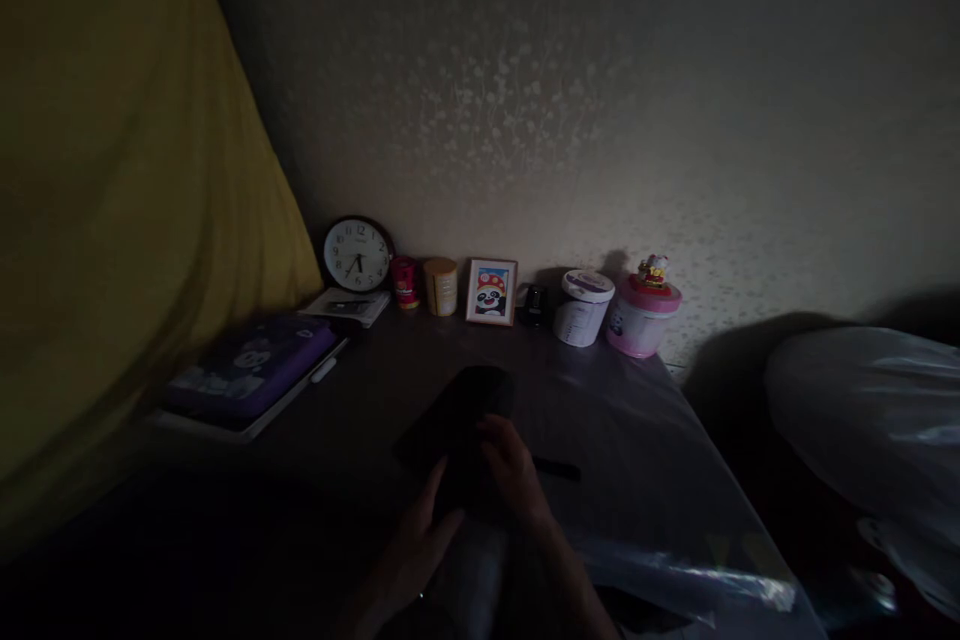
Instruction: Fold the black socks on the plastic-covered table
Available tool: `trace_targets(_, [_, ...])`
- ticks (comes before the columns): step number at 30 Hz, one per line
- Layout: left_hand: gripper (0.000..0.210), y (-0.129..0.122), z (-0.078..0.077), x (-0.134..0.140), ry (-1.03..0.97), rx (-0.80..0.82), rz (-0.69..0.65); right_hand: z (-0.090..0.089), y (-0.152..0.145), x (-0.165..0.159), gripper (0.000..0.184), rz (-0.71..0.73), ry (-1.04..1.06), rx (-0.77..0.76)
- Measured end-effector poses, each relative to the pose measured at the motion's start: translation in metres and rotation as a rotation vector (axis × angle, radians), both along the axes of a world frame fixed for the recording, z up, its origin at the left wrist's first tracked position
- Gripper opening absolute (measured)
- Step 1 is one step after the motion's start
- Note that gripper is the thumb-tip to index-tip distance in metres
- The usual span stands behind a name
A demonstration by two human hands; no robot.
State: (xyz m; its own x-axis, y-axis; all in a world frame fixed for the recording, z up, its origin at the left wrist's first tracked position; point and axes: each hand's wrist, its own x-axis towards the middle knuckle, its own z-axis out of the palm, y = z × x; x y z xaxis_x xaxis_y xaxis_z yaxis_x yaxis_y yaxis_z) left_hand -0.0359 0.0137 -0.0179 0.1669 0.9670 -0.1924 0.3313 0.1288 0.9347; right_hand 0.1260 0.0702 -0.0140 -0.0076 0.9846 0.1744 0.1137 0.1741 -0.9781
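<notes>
Head view: left hand [421,542] spread at matte dark slab [446,418]; right hand [516,468] curled on it, grip unclear.

The dark item [454,412] I hold looks matt, the surface [637,430] smooth glossy plastic, the curtain [127,170] at upper left matt cloth.

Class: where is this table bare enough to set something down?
Widest: the right side of the table, between pink tub and dark strip. Smaller: between purple case and dark item. Crowded: the back row from clock to pink tub, and the front middle, where left hand and right hand touch the dark item. Front left is too dark to judge.
</notes>
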Motion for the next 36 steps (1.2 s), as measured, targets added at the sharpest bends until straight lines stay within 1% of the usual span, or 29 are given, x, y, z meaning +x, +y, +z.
trace_targets(2, [0.069, 0.001, -0.001, 0.000, -0.003, 0.012, 0.012, -0.002, -0.005, -0.005, 0.036, 0.046, 0.092, -0.039])
trace_targets(4, [0.069, 0.001, 0.000, 0.001, -0.022, 0.042, 0.030, -0.004, -0.008, -0.011, 0.033, 0.076, 0.124, -0.052])
trace_targets(7, [0.071, -0.001, 0.003, 0.002, -0.067, 0.114, 0.031, -0.008, -0.009, -0.017, 0.030, 0.073, 0.055, -0.042])
trace_targets(11, [0.075, -0.003, 0.006, 0.002, -0.033, 0.147, -0.022, -0.007, -0.008, -0.019, 0.031, 0.031, -0.084, 0.078])
trace_targets(14, [0.065, -0.001, 0.007, 0.000, 0.005, 0.180, -0.064, -0.004, -0.006, -0.017, 0.032, 0.049, -0.145, 0.141])
trace_targets(16, [0.060, 0.001, 0.008, -0.001, -0.011, 0.176, -0.049, 0.000, -0.004, -0.013, 0.030, 0.066, -0.148, 0.161])
trace_targets(18, [0.059, 0.001, 0.009, -0.002, -0.042, 0.137, -0.018, 0.003, 0.003, -0.007, 0.027, 0.030, -0.145, 0.185])
trace_targets(20, [0.058, 0.001, 0.010, -0.005, -0.076, 0.089, -0.008, 0.005, 0.014, -0.001, 0.026, -0.010, -0.191, 0.248])
trace_targets(23, [0.056, 0.000, 0.013, -0.009, -0.129, 0.068, 0.021, 0.004, 0.039, 0.010, 0.026, 0.042, -0.330, 0.383])
trace_targets(24, [0.056, -0.001, 0.014, -0.010, -0.147, 0.062, 0.036, 0.003, 0.048, 0.015, 0.025, 0.030, -0.349, 0.400])
trace_targets(25, [0.057, -0.001, 0.017, -0.012, -0.167, 0.042, 0.049, 0.001, 0.056, 0.020, 0.025, -0.022, -0.347, 0.393])
trace_targets(27, [0.063, -0.002, 0.024, -0.016, -0.233, -0.045, 0.046, -0.002, 0.070, 0.035, 0.027, -0.206, -0.284, 0.311])
trace_targets(29, [0.072, -0.002, 0.034, -0.020, -0.316, -0.138, 0.032, -0.006, 0.076, 0.051, 0.030, -0.294, -0.221, 0.238])
trace_targets(31, [0.077, -0.001, 0.045, -0.023, -0.373, -0.152, 0.034, -0.011, 0.076, 0.065, 0.033, -0.307, -0.137, 0.154])
trace_targets(33, [0.080, 0.001, 0.053, -0.025, -0.399, -0.134, 0.030, -0.017, 0.072, 0.073, 0.034, -0.283, -0.083, 0.067])
trace_targets(36, [0.081, 0.002, 0.060, -0.025, -0.433, -0.131, -0.002, -0.024, 0.064, 0.075, 0.034, -0.237, -0.144, -0.036])
